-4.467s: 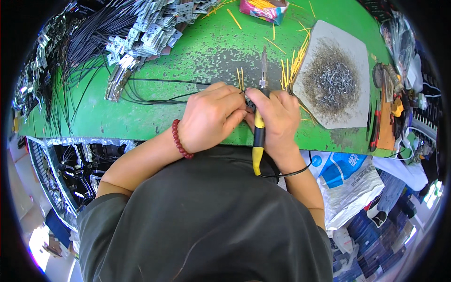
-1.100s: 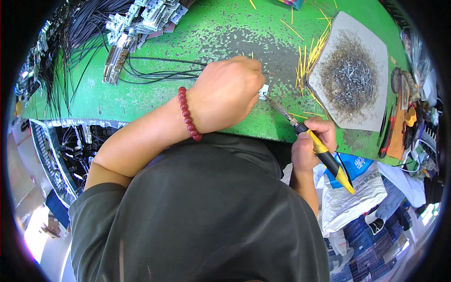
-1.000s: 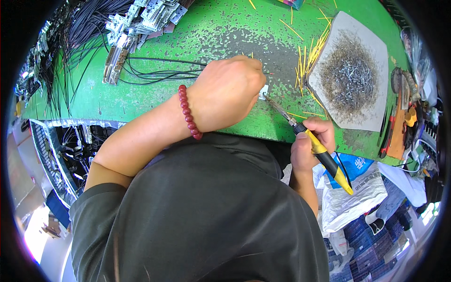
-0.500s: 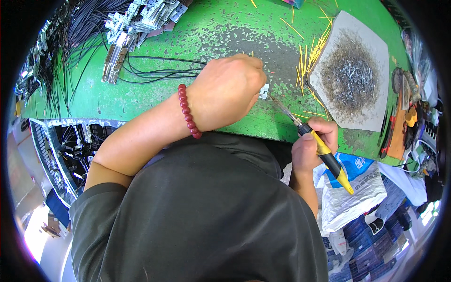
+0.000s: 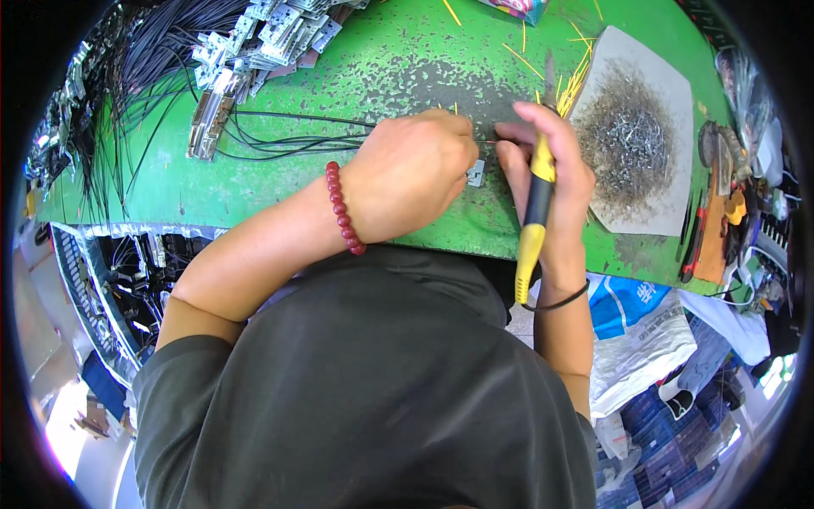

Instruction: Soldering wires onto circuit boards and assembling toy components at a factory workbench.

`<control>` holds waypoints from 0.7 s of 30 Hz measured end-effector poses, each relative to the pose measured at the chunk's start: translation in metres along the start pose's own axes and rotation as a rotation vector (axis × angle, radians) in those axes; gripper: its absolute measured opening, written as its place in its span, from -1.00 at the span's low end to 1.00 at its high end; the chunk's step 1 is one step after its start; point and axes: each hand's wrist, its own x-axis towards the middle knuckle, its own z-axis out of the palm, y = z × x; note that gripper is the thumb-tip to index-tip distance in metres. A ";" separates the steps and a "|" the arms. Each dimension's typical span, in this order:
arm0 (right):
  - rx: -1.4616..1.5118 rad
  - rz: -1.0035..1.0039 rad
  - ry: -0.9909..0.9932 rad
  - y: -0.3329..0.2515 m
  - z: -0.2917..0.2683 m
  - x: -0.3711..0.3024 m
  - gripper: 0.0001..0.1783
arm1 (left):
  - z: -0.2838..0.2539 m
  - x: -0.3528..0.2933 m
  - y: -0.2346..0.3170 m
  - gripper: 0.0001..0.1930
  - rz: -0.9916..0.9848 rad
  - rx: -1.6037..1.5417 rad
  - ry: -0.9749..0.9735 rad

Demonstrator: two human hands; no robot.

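My left hand (image 5: 420, 165) is closed over several thin black cables (image 5: 297, 144), which run into it from the left. Just past its fingers, a small silvery metal plate (image 5: 476, 173) sticks out; its other end is hidden by the hand. In my right hand (image 5: 564, 182) is a yellow and black soldering iron (image 5: 536, 204), tip pointing away from me toward the yellow sticks. The thumb and forefinger of that hand are close to a thin wire end beside my left fingers. Whether they touch it I cannot tell.
A grey board (image 5: 636, 212) bears a dark heap of metal bits, with thin yellow sticks (image 5: 577, 81) along its left side. Stacked metal plates (image 5: 284, 34) and bundled black cables (image 5: 153, 51) lie far left on the green table (image 5: 339, 191). Pliers-like red-handled tools (image 5: 695, 242) lie right.
My right hand has moved up and left toward my left fingers. The soldering iron has swung upright, its tip going from beside the metal plate to the far side. My left hand has barely moved.
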 end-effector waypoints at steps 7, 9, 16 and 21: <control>-0.086 -0.045 0.019 -0.006 0.000 0.000 -0.51 | -0.008 0.000 -0.002 -0.90 0.001 -0.077 -0.034; -0.061 -0.003 0.013 -0.005 -0.002 -0.010 -0.51 | -0.012 0.001 -0.004 -0.88 -0.005 -0.102 -0.057; 0.113 0.109 -0.022 -0.012 0.004 -0.022 -0.52 | -0.007 0.006 -0.006 -0.87 -0.084 -0.193 -0.023; 0.116 0.064 0.093 -0.002 0.003 -0.038 -0.57 | -0.001 0.002 -0.003 -0.88 -0.097 -0.130 0.002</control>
